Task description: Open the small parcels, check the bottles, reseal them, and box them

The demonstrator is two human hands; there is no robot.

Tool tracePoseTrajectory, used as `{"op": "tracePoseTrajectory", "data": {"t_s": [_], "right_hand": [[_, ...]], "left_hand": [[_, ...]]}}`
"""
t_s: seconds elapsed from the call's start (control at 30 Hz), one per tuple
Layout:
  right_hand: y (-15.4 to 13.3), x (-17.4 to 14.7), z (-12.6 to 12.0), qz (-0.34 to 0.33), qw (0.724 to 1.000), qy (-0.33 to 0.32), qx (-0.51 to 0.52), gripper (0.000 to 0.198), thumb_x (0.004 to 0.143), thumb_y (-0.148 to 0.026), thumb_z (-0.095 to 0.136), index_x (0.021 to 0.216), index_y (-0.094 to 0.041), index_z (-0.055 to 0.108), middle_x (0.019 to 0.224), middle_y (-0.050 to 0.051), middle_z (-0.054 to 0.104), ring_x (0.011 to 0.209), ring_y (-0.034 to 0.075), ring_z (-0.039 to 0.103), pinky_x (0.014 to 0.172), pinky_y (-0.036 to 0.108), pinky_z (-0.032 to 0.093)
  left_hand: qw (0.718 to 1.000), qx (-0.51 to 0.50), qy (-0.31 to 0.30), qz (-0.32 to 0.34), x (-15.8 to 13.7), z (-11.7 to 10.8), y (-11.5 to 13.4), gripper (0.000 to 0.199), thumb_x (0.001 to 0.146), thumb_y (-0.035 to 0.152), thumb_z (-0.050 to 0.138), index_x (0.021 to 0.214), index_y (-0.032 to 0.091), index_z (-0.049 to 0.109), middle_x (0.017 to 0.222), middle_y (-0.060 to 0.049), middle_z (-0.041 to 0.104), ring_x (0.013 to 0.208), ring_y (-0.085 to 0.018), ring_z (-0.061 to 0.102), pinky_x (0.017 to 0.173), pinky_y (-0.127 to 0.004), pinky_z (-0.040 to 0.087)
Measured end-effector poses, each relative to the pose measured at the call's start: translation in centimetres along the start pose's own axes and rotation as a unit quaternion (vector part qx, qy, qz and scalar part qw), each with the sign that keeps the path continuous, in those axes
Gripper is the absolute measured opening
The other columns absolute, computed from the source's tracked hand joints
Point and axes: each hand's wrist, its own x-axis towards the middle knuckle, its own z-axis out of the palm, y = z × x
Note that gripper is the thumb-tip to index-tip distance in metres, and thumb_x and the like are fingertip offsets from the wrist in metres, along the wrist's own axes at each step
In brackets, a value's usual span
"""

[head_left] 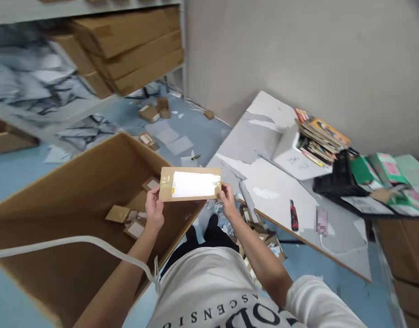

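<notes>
Between my hands is a flat brown cardboard box [166, 191] with a large white label and clear tape at its ends. My left hand [154, 210] grips its left end, and my right hand [227, 200] pinches its lower right corner. The held box is over the near right edge of a big open carton [59, 191]. Several small taped boxes [117, 213] lie inside that carton, partly behind my left arm.
A table [271, 209] to my right bears a red and black box cutter [294, 215], a white box of booklets [298, 155] and a black tray [335, 182] of green packs. Shelves [93, 107] with long cartons [137, 45] stand left. Scraps and small boxes [149, 113] litter the floor.
</notes>
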Motion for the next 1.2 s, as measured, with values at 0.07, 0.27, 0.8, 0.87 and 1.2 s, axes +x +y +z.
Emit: {"op": "tracePoseTrajectory", "data": {"t_s": [0.07, 0.27, 0.8, 0.87, 1.2], "right_hand": [[-0.2, -0.7, -3.3, 0.003, 0.998, 0.065, -0.005, 0.057, 0.078, -0.064, 0.056, 0.118, -0.024, 0.052, 0.124, 0.009, 0.058, 0.116, 0.025, 0.053, 0.097, 0.039, 0.045], [0.5, -4.2, -14.2, -0.005, 0.969, 0.246, -0.024, 0.054, 0.078, -0.063, 0.055, 0.115, -0.023, 0.052, 0.116, 0.007, 0.060, 0.110, 0.022, 0.055, 0.098, 0.038, 0.042], [6.7, -5.4, -37.0, 0.089, 0.924, 0.371, -0.006, 0.049, 0.076, -0.059, 0.058, 0.106, -0.021, 0.056, 0.112, 0.008, 0.060, 0.105, 0.022, 0.054, 0.099, 0.040, 0.038], [7.4, -4.9, -38.0, 0.096, 0.927, 0.362, -0.002, 0.048, 0.076, -0.058, 0.057, 0.106, -0.020, 0.056, 0.112, 0.009, 0.061, 0.105, 0.021, 0.055, 0.099, 0.040, 0.039], [9.3, -4.5, -38.8, 0.138, 0.927, 0.348, 0.002, 0.050, 0.080, -0.054, 0.056, 0.117, -0.021, 0.051, 0.125, 0.011, 0.057, 0.116, 0.020, 0.053, 0.103, 0.041, 0.038]], "left_hand": [[0.998, -0.015, -0.068, 0.006, 0.9, 3.9, 0.7, 0.073, 0.074, 0.075, 0.050, 0.119, 0.018, 0.052, 0.121, -0.014, 0.057, 0.113, -0.030, 0.055, 0.097, -0.043, 0.045], [0.960, -0.062, -0.274, -0.012, 0.4, 16.3, 1.1, 0.070, 0.070, 0.071, 0.060, 0.116, 0.018, 0.052, 0.124, -0.016, 0.057, 0.116, -0.031, 0.055, 0.097, -0.043, 0.046], [0.901, 0.008, -0.408, -0.146, -5.9, 42.5, -4.4, 0.053, 0.063, 0.048, 0.075, 0.103, 0.019, 0.054, 0.115, -0.012, 0.063, 0.108, -0.026, 0.061, 0.095, -0.047, 0.046], [0.901, 0.020, -0.403, -0.157, -6.0, 43.6, -5.1, 0.052, 0.064, 0.047, 0.074, 0.102, 0.019, 0.053, 0.115, -0.012, 0.063, 0.106, -0.025, 0.062, 0.094, -0.046, 0.047], [0.901, 0.030, -0.396, -0.176, -6.2, 44.0, -6.9, 0.055, 0.068, 0.047, 0.073, 0.110, 0.018, 0.050, 0.123, -0.016, 0.058, 0.120, -0.027, 0.053, 0.097, -0.047, 0.046]]}}
